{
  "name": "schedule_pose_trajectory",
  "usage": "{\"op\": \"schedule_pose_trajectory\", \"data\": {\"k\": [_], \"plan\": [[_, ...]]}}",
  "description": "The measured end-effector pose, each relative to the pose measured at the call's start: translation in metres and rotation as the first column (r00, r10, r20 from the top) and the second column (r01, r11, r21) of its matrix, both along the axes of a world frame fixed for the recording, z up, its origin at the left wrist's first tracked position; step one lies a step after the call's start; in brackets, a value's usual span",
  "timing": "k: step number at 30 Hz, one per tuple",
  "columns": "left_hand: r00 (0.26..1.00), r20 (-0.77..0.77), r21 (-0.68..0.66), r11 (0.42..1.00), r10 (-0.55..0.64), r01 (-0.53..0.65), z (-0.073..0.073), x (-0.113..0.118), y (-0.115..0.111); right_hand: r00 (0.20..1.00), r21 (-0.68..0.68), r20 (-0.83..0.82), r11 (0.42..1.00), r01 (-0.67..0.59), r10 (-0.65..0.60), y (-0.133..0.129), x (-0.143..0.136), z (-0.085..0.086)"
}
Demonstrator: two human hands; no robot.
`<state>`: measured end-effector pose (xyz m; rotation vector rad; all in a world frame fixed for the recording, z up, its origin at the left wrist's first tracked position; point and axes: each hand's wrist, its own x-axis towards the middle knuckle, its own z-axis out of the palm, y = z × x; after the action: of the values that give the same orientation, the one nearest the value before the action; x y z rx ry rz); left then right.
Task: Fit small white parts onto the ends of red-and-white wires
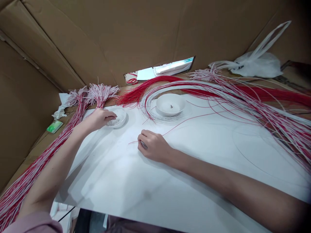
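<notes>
My left hand (99, 119) reaches into a small white bowl (122, 121) of small clear or white pieces, its fingers together at the contents; whether anything is between the fingertips is hidden. My right hand (154, 145) rests on the white board (136, 184), closed around a thin red wire (181, 123). One end of the wire sticks out to the left of the fingers, and the rest runs back to the right. Behind my right hand stands a second white bowl (167, 110) with a tiny dark piece in it.
Red and white wire bundles lie along the left (46, 161) and the right (274, 119). A loose red bundle (155, 82) curves behind the bowls. Cardboard walls (136, 32) surround the board. A white plastic bag (259, 64) sits back right, a green packet (54, 126) at left.
</notes>
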<state>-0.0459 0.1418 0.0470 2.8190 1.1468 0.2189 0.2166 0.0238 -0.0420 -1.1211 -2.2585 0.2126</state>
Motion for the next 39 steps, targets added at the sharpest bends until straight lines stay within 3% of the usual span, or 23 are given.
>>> {"op": "schedule_pose_trajectory", "data": {"k": [7, 11, 16, 20, 24, 28, 31, 34, 36, 39], "plan": [[0.981, 0.157, 0.134, 0.987, -0.114, 0.093, 0.018, 0.013, -0.055, 1.0, -0.009, -0.002, 1.0, -0.001, 0.001, 0.0, 0.0, 0.001], [0.976, 0.117, 0.058, 0.982, -0.183, 0.178, 0.004, 0.009, -0.078, 1.0, -0.002, -0.007, 1.0, 0.001, -0.001, 0.0, 0.0, 0.002], [0.988, 0.02, -0.027, 0.987, -0.156, 0.157, -0.028, -0.002, -0.077, 1.0, -0.001, -0.005, 1.0, 0.007, -0.007, 0.0, 0.0, 0.002], [0.993, 0.023, -0.045, 0.992, -0.12, 0.121, -0.038, -0.003, -0.072, 1.0, -0.014, 0.002, 1.0, 0.011, -0.011, 0.0, 0.0, 0.002], [0.994, 0.004, -0.072, 0.991, -0.111, 0.111, -0.035, 0.001, -0.075, 1.0, -0.009, 0.001, 1.0, 0.01, -0.01, 0.0, 0.0, 0.002], [0.994, -0.049, -0.105, 0.99, -0.103, 0.097, -0.015, 0.008, -0.081, 1.0, -0.01, 0.001, 1.0, 0.012, -0.012, -0.001, 0.0, 0.002], [0.997, 0.001, -0.044, 0.996, -0.073, 0.073, 0.009, 0.013, -0.073, 1.0, -0.028, 0.006, 1.0, 0.003, -0.003, 0.0, 0.0, 0.002], [1.0, 0.029, 0.083, 0.997, -0.005, 0.003, 0.025, 0.017, -0.047, 1.0, -0.031, 0.006, 1.0, -0.002, 0.002, 0.0, 0.001, 0.002], [0.997, -0.05, 0.021, 0.998, 0.06, -0.059, 0.025, 0.019, -0.024, 1.0, -0.026, 0.007, 1.0, -0.004, 0.004, 0.0, 0.001, 0.002], [0.979, -0.205, -0.187, 0.981, 0.018, -0.057, 0.014, 0.024, 0.005, 1.0, -0.027, 0.015, 1.0, -0.004, 0.005, 0.0, 0.001, 0.002]]}}
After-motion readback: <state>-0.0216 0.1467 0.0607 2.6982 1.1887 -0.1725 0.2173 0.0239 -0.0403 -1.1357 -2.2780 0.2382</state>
